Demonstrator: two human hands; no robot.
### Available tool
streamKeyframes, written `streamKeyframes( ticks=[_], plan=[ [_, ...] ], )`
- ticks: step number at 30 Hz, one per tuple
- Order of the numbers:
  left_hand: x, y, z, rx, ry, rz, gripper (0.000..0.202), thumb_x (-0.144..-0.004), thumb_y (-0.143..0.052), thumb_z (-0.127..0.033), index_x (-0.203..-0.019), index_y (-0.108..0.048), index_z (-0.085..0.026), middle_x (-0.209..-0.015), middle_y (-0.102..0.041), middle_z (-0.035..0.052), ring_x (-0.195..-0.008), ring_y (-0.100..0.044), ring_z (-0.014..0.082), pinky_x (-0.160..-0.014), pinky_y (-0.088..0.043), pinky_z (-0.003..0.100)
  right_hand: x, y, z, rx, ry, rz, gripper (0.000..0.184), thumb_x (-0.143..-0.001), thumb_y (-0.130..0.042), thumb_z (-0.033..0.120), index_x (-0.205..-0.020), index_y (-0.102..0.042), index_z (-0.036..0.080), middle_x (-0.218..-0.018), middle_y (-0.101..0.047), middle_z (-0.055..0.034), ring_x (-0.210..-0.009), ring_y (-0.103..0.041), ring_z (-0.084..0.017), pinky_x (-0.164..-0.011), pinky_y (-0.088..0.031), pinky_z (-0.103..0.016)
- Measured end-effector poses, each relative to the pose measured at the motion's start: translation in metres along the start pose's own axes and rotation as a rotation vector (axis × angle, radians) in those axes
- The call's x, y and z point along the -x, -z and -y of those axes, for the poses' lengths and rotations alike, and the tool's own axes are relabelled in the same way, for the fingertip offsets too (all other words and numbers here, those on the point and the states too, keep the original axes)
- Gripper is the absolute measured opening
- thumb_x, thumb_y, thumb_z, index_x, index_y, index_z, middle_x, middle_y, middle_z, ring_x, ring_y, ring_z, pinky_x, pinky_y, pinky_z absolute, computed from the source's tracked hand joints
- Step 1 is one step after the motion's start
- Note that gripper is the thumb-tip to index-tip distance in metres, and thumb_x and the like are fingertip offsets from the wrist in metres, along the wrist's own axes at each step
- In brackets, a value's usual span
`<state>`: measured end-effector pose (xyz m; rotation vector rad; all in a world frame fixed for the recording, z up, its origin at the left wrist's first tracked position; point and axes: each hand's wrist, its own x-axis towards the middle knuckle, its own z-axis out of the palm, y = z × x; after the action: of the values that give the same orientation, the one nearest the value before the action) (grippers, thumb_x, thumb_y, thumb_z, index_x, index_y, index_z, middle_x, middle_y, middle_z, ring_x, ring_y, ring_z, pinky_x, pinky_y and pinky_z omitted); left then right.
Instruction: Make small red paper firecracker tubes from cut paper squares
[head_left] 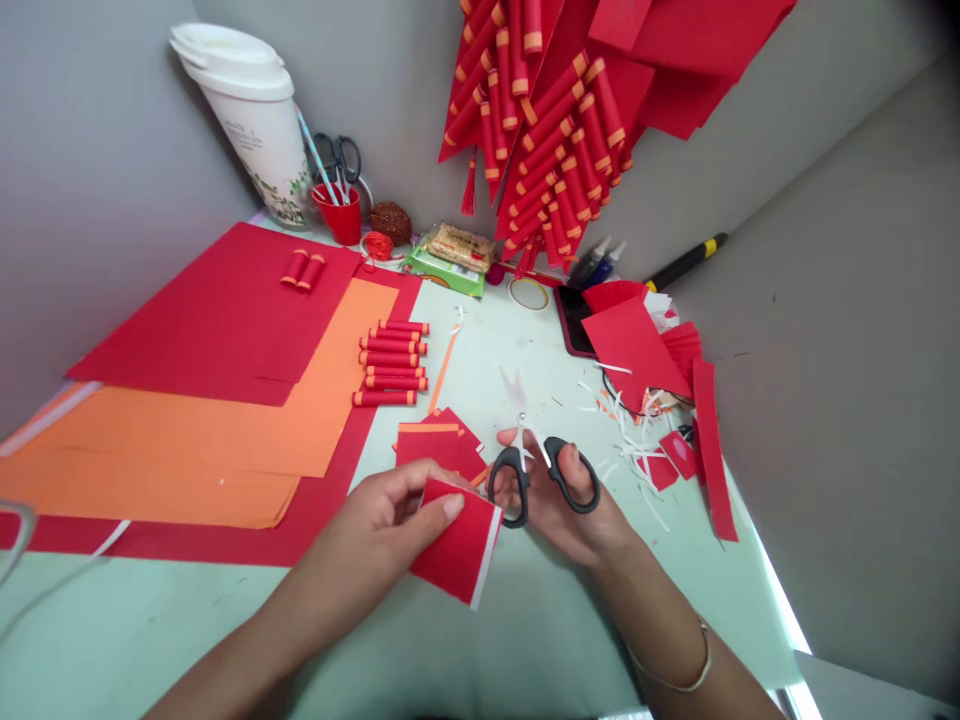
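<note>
My left hand [405,525] pinches a red paper square [457,550] between thumb and fingers; a white strip runs along the square's right edge. Just to the right, my right hand [562,500] has its thumb and fingers through the black handles of a pair of scissors [522,420]. The scissors point away from me, their blades slightly parted and apart from the paper. Beyond my left hand lies a small pile of red paper pieces [431,447], one with an orange strip along its edge. Part of that pile is hidden by my hand.
Several red paper rolls [394,360] with orange ends lie in a stack. Large red sheets [210,310] and orange sheets [187,430] cover the left. Paper scraps [637,440] and a phone [574,320] are at right. A white cup [255,130] stands far left; firecracker-like decorations [555,160] hang behind.
</note>
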<state>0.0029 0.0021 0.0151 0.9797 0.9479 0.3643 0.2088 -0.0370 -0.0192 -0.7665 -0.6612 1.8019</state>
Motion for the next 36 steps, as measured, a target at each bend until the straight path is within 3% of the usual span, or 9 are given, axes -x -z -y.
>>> streamKeyframes(
  ticks=[3,10,14,18,23,26,28,32,36],
  plan=[
    [-0.002,0.005,-0.001,-0.056,-0.030,-0.066,0.020,-0.076,-0.072,-0.039,-0.082,-0.063,-0.023,-0.085,-0.075,0.0017,-0.080,-0.070,0.0250,-0.069,-0.054,0.031,0.006,0.004,0.011,0.063,-0.011,0.031,0.046,-0.087,-0.062,0.061,-0.116,-0.068,0.026,-0.082,-0.069,-0.0042,-0.072,-0.062,-0.017,-0.073,-0.048,-0.030],
    [-0.003,0.014,0.000,-0.180,-0.061,-0.183,0.025,-0.076,-0.072,-0.047,-0.081,-0.068,-0.023,-0.082,-0.076,0.0020,-0.077,-0.072,0.0256,-0.069,-0.056,0.033,0.016,0.013,0.024,0.507,-0.045,-0.041,0.049,-0.090,-0.063,0.055,-0.127,-0.065,0.022,-0.084,-0.065,-0.0034,-0.067,-0.052,-0.012,-0.062,-0.040,-0.027],
    [-0.004,0.014,-0.001,-0.093,-0.036,-0.147,0.028,-0.076,-0.074,-0.046,-0.092,-0.072,-0.024,-0.089,-0.078,0.0022,-0.082,-0.074,0.0272,-0.074,-0.058,0.036,0.014,0.010,0.024,0.476,-0.109,0.021,0.052,-0.088,-0.068,0.051,-0.130,-0.062,0.022,-0.086,-0.069,-0.0043,-0.073,-0.058,-0.014,-0.069,-0.045,-0.030],
    [-0.005,0.014,0.001,-0.060,-0.056,-0.177,0.030,-0.078,-0.073,-0.047,-0.097,-0.073,-0.024,-0.092,-0.079,0.0039,-0.087,-0.074,0.0290,-0.077,-0.058,0.038,0.012,0.010,0.022,0.410,-0.180,-0.016,0.055,-0.079,-0.080,0.038,-0.128,-0.063,0.023,-0.096,-0.073,-0.0056,-0.083,-0.067,-0.017,-0.075,-0.051,-0.032],
    [-0.005,0.016,0.003,-0.060,-0.085,-0.172,0.024,-0.080,-0.073,-0.045,-0.094,-0.073,-0.025,-0.091,-0.079,0.0012,-0.087,-0.074,0.0256,-0.076,-0.057,0.032,0.015,0.010,0.027,0.565,-0.271,-0.058,0.053,-0.076,-0.079,0.022,-0.126,-0.065,0.028,-0.096,-0.071,-0.0018,-0.087,-0.067,-0.016,-0.076,-0.054,-0.029],
    [-0.004,0.019,0.003,-0.093,-0.095,-0.158,0.023,-0.082,-0.070,-0.046,-0.092,-0.072,-0.025,-0.090,-0.079,0.0001,-0.085,-0.073,0.0241,-0.074,-0.056,0.031,0.019,0.005,0.034,0.753,-0.264,-0.065,0.051,-0.079,-0.071,0.016,-0.127,-0.065,0.030,-0.104,-0.068,-0.0023,-0.095,-0.065,-0.017,-0.080,-0.055,-0.030],
    [-0.004,0.022,0.004,-0.132,-0.112,-0.162,0.026,-0.084,-0.068,-0.049,-0.095,-0.072,-0.026,-0.093,-0.079,0.0004,-0.088,-0.073,0.0247,-0.076,-0.056,0.032,0.021,0.003,0.040,0.865,-0.241,-0.052,0.051,-0.079,-0.065,0.012,-0.127,-0.066,0.032,-0.107,-0.065,-0.0018,-0.090,-0.065,-0.015,-0.076,-0.056,-0.028],
    [-0.006,0.025,0.004,-0.241,-0.162,-0.209,0.028,-0.085,-0.067,-0.051,-0.098,-0.073,-0.027,-0.098,-0.078,0.0000,-0.091,-0.071,0.0240,-0.080,-0.053,0.032,0.025,0.005,0.046,1.053,-0.177,0.001,0.056,-0.078,-0.062,0.007,-0.126,-0.067,0.035,-0.094,-0.060,0.0013,-0.076,-0.060,-0.011,-0.067,-0.055,-0.022],
    [-0.008,0.026,0.004,-0.243,-0.166,-0.203,0.028,-0.085,-0.066,-0.051,-0.100,-0.073,-0.028,-0.097,-0.078,-0.0012,-0.091,-0.070,0.0228,-0.082,-0.052,0.031,0.027,0.011,0.045,1.194,-0.115,0.020,0.057,-0.077,-0.062,0.007,-0.127,-0.066,0.034,-0.090,-0.060,0.0014,-0.079,-0.058,-0.013,-0.072,-0.053,-0.025]
  ],
)
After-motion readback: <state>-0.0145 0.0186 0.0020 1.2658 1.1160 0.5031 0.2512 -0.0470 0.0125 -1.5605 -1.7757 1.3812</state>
